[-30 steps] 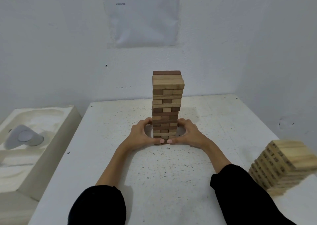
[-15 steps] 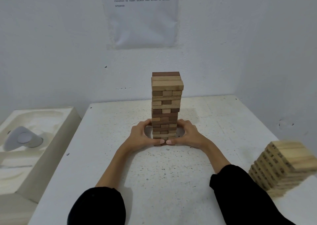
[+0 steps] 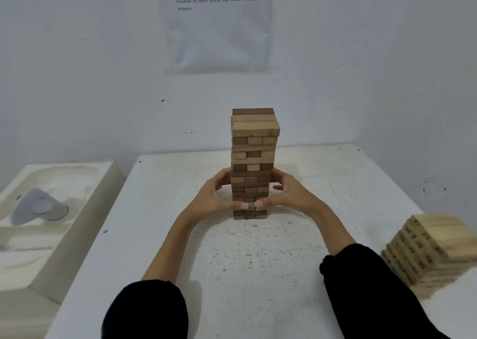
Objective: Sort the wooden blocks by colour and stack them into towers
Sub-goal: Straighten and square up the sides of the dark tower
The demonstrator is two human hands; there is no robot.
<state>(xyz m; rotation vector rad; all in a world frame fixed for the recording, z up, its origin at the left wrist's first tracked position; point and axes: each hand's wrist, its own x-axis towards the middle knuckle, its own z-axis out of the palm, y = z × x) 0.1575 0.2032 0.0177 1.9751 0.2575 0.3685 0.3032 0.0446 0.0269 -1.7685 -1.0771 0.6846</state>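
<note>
A tall upright tower of mixed pale and dark brown wooden blocks [image 3: 254,158] was seen standing near the middle of a white speckled table [image 3: 258,261], its long axis vertical. It was clasped low down from both sides. The left hand [image 3: 214,199] was curled round its left flank and the right hand [image 3: 289,196] round its right flank. The fingers were wrapped toward the back, and the two thumbs were laid against the front face, almost meeting just above the lowest courses. Both hands were thus closed around the tower itself.

The tower lay straight ahead, squarely between the hands, so neither was judged nearer than the other. Pale and dark blocks were found mixed within single courses, so the sorting was judged not yet done. As the hold was placed low and most of the height stood unsupported above it, any shift was judged liable to tip the upper courses, one of which overhung slightly to the right.

A second stack of pale numbered wooden blocks [image 3: 433,248], blurred, was seen at the table's right edge, well apart from the tower. A cream moulded tray [image 3: 64,183] lay left of the table.
</note>
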